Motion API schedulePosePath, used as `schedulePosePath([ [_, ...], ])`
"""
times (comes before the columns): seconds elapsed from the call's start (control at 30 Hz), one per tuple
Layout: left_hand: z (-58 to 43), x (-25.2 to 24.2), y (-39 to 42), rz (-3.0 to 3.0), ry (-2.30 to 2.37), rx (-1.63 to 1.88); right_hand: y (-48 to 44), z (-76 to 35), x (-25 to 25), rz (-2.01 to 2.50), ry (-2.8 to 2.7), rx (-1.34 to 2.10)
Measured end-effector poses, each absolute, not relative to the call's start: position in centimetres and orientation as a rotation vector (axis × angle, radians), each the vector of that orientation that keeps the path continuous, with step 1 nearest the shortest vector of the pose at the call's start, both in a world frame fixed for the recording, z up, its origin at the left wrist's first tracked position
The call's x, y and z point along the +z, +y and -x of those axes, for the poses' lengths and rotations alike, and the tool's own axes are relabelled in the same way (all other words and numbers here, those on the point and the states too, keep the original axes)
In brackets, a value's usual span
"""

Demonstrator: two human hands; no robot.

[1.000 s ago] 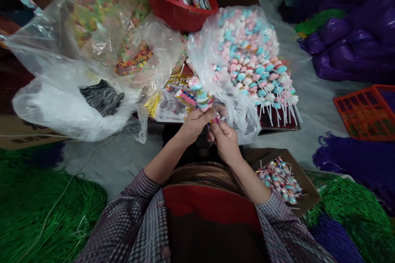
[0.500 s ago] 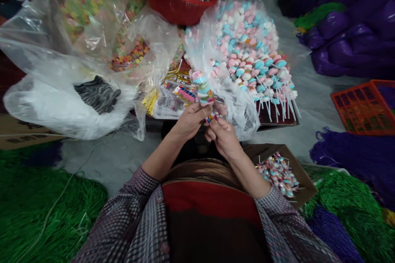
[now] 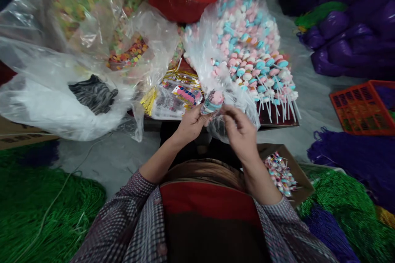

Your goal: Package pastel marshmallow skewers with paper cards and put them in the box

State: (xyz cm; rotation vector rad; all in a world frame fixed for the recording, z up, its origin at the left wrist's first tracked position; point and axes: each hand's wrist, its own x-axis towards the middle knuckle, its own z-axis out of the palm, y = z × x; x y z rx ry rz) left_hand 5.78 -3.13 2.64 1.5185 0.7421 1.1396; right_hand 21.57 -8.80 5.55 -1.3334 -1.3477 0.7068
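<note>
My left hand [image 3: 190,124] is closed around a marshmallow lollipop [image 3: 213,102] in a clear wrapper, its pink and blue top tilted up to the right. Close beside it on the right, my right hand [image 3: 242,133] has its fingers curled by the wrapper; whatever is between them is too blurred to make out. Under and behind the hands lie printed clear wrappers [image 3: 166,100] and gold twist ties [image 3: 148,102]. Unwrapped marshmallow lollipops [image 3: 262,72] with white sticks are heaped to the right at the table edge.
A large clear bag of ring-shaped gummies [image 3: 80,8] and a white bag with a dark cloth [image 3: 94,93] are on the left. Behind stands a red basket [image 3: 182,4]. A cardboard box [image 3: 304,183] of wrapped lollipops is low on the right, near an orange crate [image 3: 354,109].
The lollipop has tipped from standing upright to leaning toward me and right. My right hand has left its lower end and moved to the right, with fingers less tightly pinched.
</note>
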Motion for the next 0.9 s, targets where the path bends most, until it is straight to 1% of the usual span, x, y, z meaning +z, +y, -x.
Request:
schedulePosePath([
  [0.07,-5.7,2.2,-3.1,-1.603,0.749,1.151,-8.9,-22.0,7.3,1.25,-1.306,0.595],
  [0.2,-6.0,1.8,-3.2,-1.612,0.783,1.15,-8.2,-21.5,9.4,1.149,-1.377,0.61],
  [0.53,-6.1,1.5,-3.0,-1.565,0.811,1.204,-7.2,-20.8,8.4,1.094,-1.456,0.871],
  [0.7,-6.1,0.8,-3.0,-1.471,0.818,1.191,-7.9,-20.5,8.6,1.034,-1.499,0.822],
  [0.9,-6.2,0.2,-3.4,-1.432,0.839,1.184,-8.3,-20.0,8.9,1.104,-1.52,0.679],
])
